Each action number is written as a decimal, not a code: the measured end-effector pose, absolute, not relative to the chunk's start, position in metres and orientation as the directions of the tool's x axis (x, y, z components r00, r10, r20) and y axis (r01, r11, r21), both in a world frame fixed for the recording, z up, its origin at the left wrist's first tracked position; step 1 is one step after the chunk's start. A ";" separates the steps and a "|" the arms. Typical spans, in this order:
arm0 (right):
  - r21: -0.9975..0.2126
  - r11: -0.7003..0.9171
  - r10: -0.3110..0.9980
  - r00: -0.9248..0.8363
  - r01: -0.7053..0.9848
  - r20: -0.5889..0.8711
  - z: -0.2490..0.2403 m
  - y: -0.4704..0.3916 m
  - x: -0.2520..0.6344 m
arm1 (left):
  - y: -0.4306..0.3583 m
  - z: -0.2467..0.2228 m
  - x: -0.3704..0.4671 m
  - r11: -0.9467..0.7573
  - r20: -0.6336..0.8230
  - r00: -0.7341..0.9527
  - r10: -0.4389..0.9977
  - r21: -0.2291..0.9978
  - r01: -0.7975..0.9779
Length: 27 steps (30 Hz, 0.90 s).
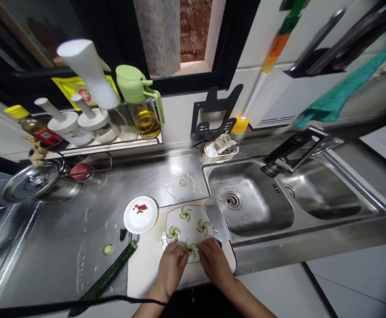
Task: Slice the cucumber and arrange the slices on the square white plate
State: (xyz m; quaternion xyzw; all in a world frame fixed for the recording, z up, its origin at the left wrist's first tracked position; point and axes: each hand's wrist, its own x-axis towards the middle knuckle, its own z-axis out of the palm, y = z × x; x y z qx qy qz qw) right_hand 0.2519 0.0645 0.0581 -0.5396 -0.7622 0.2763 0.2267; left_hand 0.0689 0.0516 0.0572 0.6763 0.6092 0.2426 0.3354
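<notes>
Head view: 4 pinwheels of cucumber slices [186, 214] lie on a white plate [194, 227], 1 by each edge, with red bits at their centres. The nearest pinwheel [190, 244], at the plate's near edge, lies between the 2 hands. The left hand [174, 265] has its thumb and fingers pressed together at the tips beside it; I cannot tell what, if anything, that grip pinches. The right hand [214, 260] bends its fingers down close to the slices, and whether its grip holds any is hidden.

Under the plate is a white cutting board [143, 274], at the near edge of the steel bench [76, 229]. A small white dish [128, 216] with red pieces [141, 208] sits at the board's far left corner. A cucumber [110, 270] slants from the board's left edge toward the bench's near edge, near a pale green cut piece [107, 249].

Right of the board are 2 sink basins [255, 207] and a faucet [288, 150]. Above the bench's far edge, left, stands an oil jug [143, 110]; a lidded pot [37, 176] sits farther left.
</notes>
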 end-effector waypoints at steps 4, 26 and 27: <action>-0.622 0.185 0.983 -0.151 0.761 0.107 0.054 0.069 0.267 | 0.051 0.059 0.056 0.030 -0.053 0.016 0.998 0.771 0.636; -0.574 -0.097 0.995 0.072 0.813 -0.066 0.037 0.089 0.276 | 0.054 0.035 0.046 0.484 -0.401 -0.275 0.874 0.763 0.428; -0.578 -0.104 0.994 0.078 0.810 -0.070 0.038 0.090 0.276 | 0.053 0.035 0.047 0.481 -0.395 -0.278 0.875 0.768 0.423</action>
